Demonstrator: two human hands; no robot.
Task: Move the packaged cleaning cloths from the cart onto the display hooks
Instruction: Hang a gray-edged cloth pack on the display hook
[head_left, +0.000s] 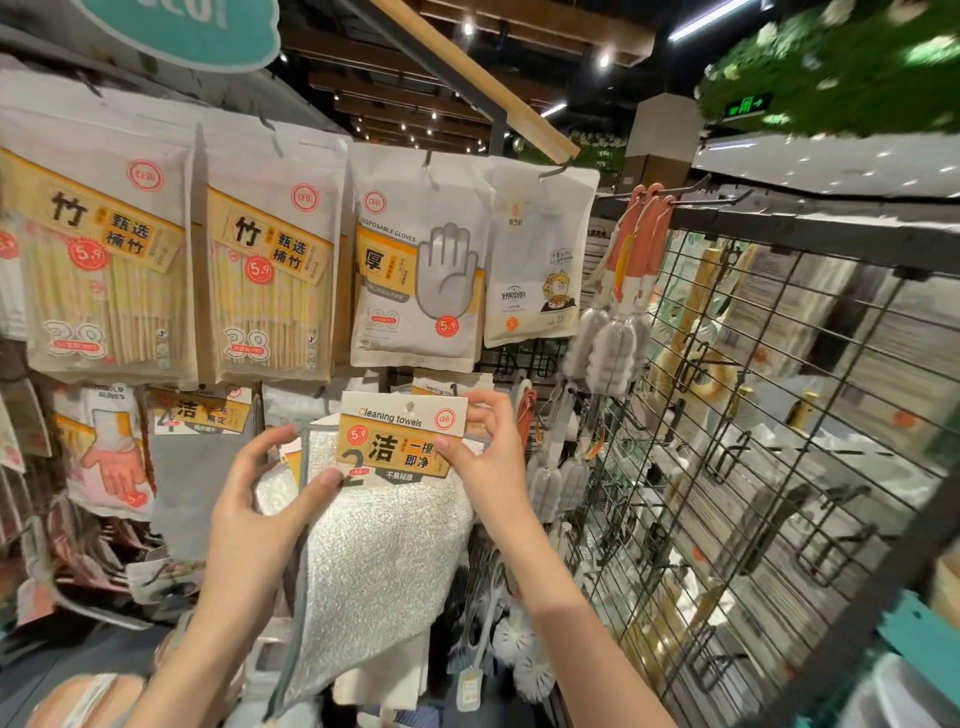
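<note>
A: Top row, far left?
B: Two clear packs of pale bamboo chopsticks (109, 270) side by side, yellow labels, red 5.9 stickers.
A: Right of them?
B: White bag of disposable gloves (421, 265) with a grey hand print, then a smaller white pouch with a cartoon lion (540, 260).
A: Further right?
B: Orange-handled bottle brushes with white sponge heads (618, 312), hung beside a black wire grid panel (769, 395).
A: Lower left?
B: Household gloves pack with a pink hand (104, 452).
</note>
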